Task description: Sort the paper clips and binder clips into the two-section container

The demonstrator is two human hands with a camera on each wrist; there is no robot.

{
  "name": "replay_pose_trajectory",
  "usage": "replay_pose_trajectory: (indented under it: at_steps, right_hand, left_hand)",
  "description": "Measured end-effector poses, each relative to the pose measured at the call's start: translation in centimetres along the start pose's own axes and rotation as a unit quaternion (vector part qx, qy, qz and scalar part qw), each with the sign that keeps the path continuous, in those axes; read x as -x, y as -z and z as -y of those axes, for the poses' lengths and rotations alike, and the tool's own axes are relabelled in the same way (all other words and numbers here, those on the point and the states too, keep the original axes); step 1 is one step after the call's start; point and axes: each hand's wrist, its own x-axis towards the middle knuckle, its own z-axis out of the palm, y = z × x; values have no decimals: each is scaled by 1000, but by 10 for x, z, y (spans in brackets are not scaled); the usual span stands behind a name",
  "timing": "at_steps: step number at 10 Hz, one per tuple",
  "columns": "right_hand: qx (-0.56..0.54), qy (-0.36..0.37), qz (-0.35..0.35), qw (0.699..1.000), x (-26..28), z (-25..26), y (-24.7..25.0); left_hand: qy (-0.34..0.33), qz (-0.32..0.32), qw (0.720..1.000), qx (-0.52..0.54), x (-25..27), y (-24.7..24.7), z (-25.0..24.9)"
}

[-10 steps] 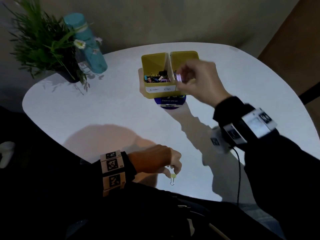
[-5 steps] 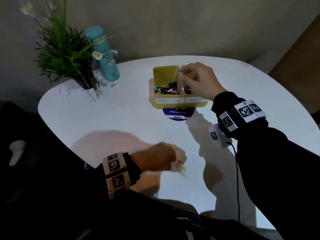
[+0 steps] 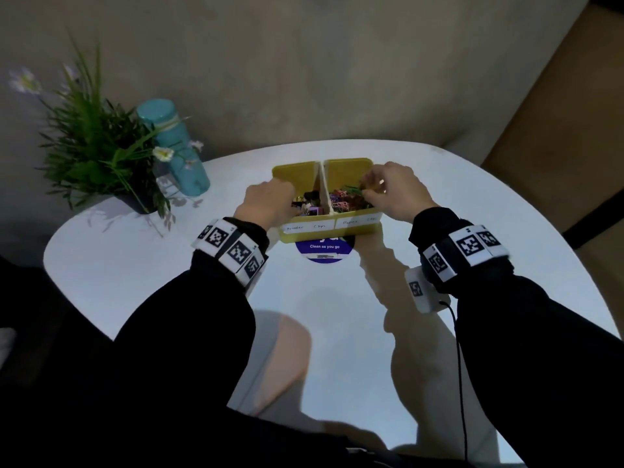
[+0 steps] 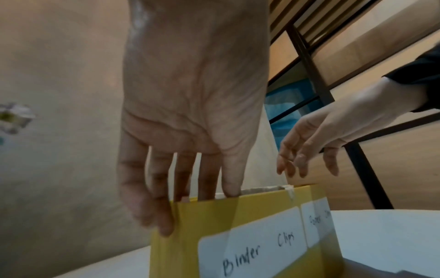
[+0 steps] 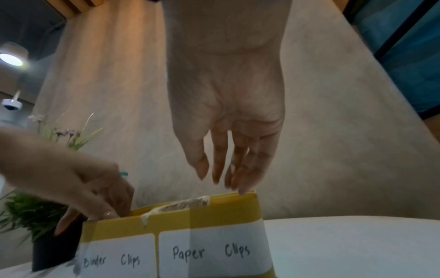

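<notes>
Head view, item 1: yellow two-section container (image 3: 315, 233) on a white round table (image 3: 141, 265), standing partly over a blue round sticker (image 3: 325, 254) that reads "Clean as you go". A pale divider (image 3: 325, 194) splits it into 2 sections. Front labels, read from the wrist views: "Binder Clips" label (image 4: 252, 242) on the left section, "Paper Clips" label (image 5: 212, 252) on the right section.

Item 2: binder clips (image 3: 309, 201), dark and mixed colours, in the left section. Item 3: paper clips (image 3: 344, 199), pink, purple and green, in the right section.

Item 4: left hand (image 3: 266, 206) at the left section; fingers (image 4: 207, 180) straight and spread, tips dipping behind the front wall, little finger down the outer corner. Whether the hidden tips hold anything cannot be told.

Item 5: right hand (image 3: 395, 192) above the right section; fingers (image 5: 247, 169) extended downward and loosely together, the lowest tip at the rim. No clip seen in it.

Other stock: potted green plant (image 3: 98, 153) with small white flowers, and a teal bottle (image 3: 175, 146) just behind it, both at the table's far left, well apart from the container. Both wrists carry white bands with black square markers.
</notes>
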Motion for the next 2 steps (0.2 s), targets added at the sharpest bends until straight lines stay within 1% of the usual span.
replay_pose_trajectory:
  at_steps: [1,2]
  right_hand:
    - [-23,-21,59,998,2,-9,7]
    - [-84,-3,69,994,10,-12,18]
  left_hand:
    - [-10,-30,993,113,11,-11,7]
    - [-30,-110,977,181,45,-32,13]
